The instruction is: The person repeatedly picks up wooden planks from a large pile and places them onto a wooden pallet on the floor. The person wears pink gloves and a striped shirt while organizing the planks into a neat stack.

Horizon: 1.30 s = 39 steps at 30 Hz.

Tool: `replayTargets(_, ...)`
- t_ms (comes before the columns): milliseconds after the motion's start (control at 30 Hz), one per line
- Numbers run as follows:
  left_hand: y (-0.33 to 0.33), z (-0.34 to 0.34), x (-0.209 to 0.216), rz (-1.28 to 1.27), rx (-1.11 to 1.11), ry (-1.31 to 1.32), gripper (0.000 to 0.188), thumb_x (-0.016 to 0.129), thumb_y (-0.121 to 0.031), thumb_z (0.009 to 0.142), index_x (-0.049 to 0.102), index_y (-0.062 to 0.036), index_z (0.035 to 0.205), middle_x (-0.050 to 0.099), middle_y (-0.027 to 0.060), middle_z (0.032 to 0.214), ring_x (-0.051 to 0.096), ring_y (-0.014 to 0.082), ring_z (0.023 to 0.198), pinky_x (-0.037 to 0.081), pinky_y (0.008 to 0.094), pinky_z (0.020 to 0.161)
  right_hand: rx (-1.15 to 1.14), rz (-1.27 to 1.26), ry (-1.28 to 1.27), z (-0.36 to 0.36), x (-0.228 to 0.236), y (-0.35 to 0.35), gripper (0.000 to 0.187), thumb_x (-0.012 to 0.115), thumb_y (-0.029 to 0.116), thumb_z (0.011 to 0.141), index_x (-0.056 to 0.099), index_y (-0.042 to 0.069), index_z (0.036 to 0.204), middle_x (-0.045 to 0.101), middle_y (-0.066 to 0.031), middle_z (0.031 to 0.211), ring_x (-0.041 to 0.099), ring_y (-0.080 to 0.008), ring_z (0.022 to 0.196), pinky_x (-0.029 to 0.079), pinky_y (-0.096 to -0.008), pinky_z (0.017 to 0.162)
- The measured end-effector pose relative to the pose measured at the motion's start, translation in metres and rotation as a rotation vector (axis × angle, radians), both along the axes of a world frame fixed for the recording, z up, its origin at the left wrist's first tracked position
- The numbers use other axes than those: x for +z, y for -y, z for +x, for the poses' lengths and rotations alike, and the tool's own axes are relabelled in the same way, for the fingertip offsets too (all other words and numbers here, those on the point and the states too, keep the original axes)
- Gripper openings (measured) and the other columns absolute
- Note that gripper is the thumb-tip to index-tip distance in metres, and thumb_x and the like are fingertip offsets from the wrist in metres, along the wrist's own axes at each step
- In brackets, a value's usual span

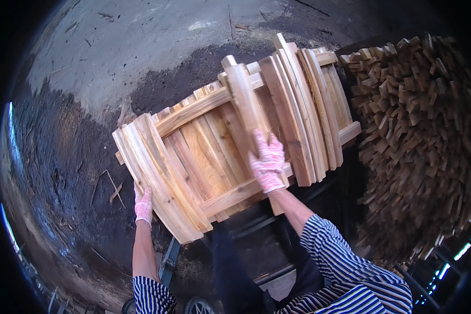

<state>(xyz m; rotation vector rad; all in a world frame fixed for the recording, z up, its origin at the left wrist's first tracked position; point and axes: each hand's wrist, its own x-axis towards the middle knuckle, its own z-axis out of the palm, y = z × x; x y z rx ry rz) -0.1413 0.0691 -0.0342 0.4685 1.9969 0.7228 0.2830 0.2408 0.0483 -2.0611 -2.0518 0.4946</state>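
Note:
My right hand (268, 162), in a pink-and-white knitted glove, is closed on a loose wooden board (240, 91), slightly blurred, that lies slantwise across the middle of a stack. My left hand (143, 205), gloved alike, grips the outer edge of the leftmost board (154, 191); some of its fingers are hidden by the wood. Under the held board runs a layer of planks (206, 152), crossed by a far batten (193, 111) and a near batten (233, 198). Several boards (293, 112) lie side by side on the battens at the right.
A tall pile of short wood pieces (411, 131) rises to the right. Beneath the stack shows a dark metal frame, with a blue-grey bar (168, 259) and a wheel (199, 306) near my legs. Thin wood scraps (115, 192) lie on the dark ground at the left.

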Motion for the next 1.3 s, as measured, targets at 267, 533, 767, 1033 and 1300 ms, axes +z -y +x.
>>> replayTargets(267, -0.004, 0.002, -0.003, 0.015, 0.039, 0.052, 0.075, 0.059, -0.025, 0.102, 0.014, -0.0178, 0.162, 0.055, 0.0115, 0.138, 0.055, 0.019, 0.121, 0.043, 0.0317, 0.104, 0.177, -0.259, -0.367, -0.151, -0.029, 0.047, 0.069, 0.059, 0.049, 0.091, 0.041, 0.018, 0.15, 0.047, -0.0234, 0.145, 0.049, -0.0399, 0.127, 0.039, -0.0472, 0.109)
replayTargets(533, -0.001, -0.007, -0.002, -0.003, 0.058, 0.107, 0.077, 0.058, -0.021, 0.102, 0.01, -0.0215, 0.162, 0.054, 0.0131, 0.138, 0.056, 0.0206, 0.12, 0.044, 0.0327, 0.104, -0.047, 0.056, 0.207, -0.082, -0.029, -0.042, 0.084, 0.067, 0.02, 0.088, 0.022, 0.033, 0.158, 0.037, -0.0281, 0.149, 0.043, -0.0449, 0.131, 0.034, -0.0528, 0.113)
replayTargets(767, 0.008, -0.017, -0.002, -0.071, 0.045, 0.086, 0.076, 0.059, -0.024, 0.102, 0.013, -0.0176, 0.162, 0.054, 0.0147, 0.139, 0.058, 0.0231, 0.12, 0.046, 0.0362, 0.103, -0.029, 0.17, 0.34, 0.014, -0.012, -0.046, 0.077, 0.077, 0.027, 0.08, 0.043, 0.034, 0.149, 0.051, -0.0238, 0.138, 0.057, -0.0409, 0.117, 0.049, -0.0524, 0.091)
replayTargets(1033, -0.001, -0.006, 0.006, -0.022, 0.079, 0.088, 0.072, 0.06, -0.024, 0.1, 0.021, -0.0165, 0.16, 0.056, 0.0126, 0.136, 0.057, 0.0234, 0.118, 0.046, 0.0361, 0.102, -0.067, 0.003, 0.328, 0.06, -0.022, -0.052, 0.072, 0.068, 0.013, 0.083, 0.043, 0.028, 0.149, 0.047, -0.0198, 0.143, 0.052, -0.0406, 0.125, 0.046, -0.0531, 0.099)
replayTargets(1300, -0.022, 0.005, 0.013, -0.019, 0.044, 0.023, 0.074, 0.063, -0.028, 0.1, 0.022, -0.0157, 0.16, 0.056, 0.0112, 0.135, 0.055, 0.0184, 0.117, 0.044, 0.0317, 0.102, 0.101, -0.187, -0.272, -0.129, -0.042, 0.043, 0.077, 0.068, 0.04, 0.084, 0.037, 0.021, 0.152, 0.045, -0.0285, 0.144, 0.052, -0.0436, 0.12, 0.045, -0.0513, 0.102)
